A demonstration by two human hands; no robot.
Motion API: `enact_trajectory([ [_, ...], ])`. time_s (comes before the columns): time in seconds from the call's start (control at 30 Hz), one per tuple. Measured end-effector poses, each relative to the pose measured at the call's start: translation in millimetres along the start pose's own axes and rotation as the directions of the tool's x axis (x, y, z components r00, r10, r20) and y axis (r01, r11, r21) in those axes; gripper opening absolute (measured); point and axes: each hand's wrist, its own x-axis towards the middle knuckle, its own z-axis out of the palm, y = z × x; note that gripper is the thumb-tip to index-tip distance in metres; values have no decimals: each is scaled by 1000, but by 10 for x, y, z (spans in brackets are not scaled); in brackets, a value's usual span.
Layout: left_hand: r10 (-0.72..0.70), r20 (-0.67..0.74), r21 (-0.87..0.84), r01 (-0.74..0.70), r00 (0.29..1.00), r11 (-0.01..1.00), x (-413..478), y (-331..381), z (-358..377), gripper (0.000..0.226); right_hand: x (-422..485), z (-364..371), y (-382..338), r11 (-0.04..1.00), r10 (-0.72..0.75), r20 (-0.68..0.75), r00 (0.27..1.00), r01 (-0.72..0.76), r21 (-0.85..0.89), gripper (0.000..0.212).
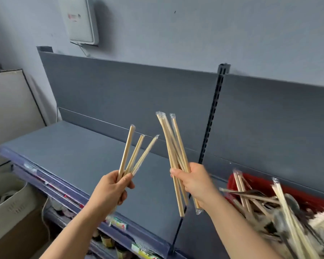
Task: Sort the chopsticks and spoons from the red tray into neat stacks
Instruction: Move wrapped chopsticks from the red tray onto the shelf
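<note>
Above a grey-blue metal shelf (79,157), both hands are raised, each closed around wrapped wooden chopsticks. Left hand (111,189) grips the lower ends of three wrapped chopstick pairs (134,156), which fan upward and apart, tips pointing toward the shelf's back panel (131,90). Right hand (194,182) is clenched around a larger bundle of chopsticks (173,146), held near the middle: upper ends rise up and to the left in clear plastic sleeves, lower ends stick out below the fist, crossing slightly. The two handfuls are near each other but apart. Far right, a red tray (234,181) sits on the neighbouring shelf section, beyond a slotted black upright (212,113). It holds a loose jumble of more wrapped chopsticks (288,208), dark spoon-like utensils (292,202) and some white packets (322,221); this area is motion-blurred, so the count and exact lie of the pieces cannot be told. Shelf surface under the hands is bare. Price-strip labels (118,223) run along the shelf's front edge, with jars dimly visible on a lower tier. Cardboard box (17,212) stands at lower left, and a white wall-mounted box (80,19) hangs above.
</note>
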Motion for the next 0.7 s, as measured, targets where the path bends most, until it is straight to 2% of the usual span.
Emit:
enact_trajectory([
  [0.2, -19, -91, 142, 32, 996, 989, 358, -214, -1380, 27, 432, 1517, -238, 999, 51, 63, 997, -50, -18, 18],
  [0.4, -33, -143, 225, 65, 989, 972, 802, -279, -2632, 19, 796, 2781, -572, 996, 89, 106, 990, -87, -17, 18],
  [0.7, -115, -113, 369, 149, 987, 918, 2014, -476, -3583, 18, 1528, 3769, -716, 985, 171, 94, 981, -168, -36, 22],
])
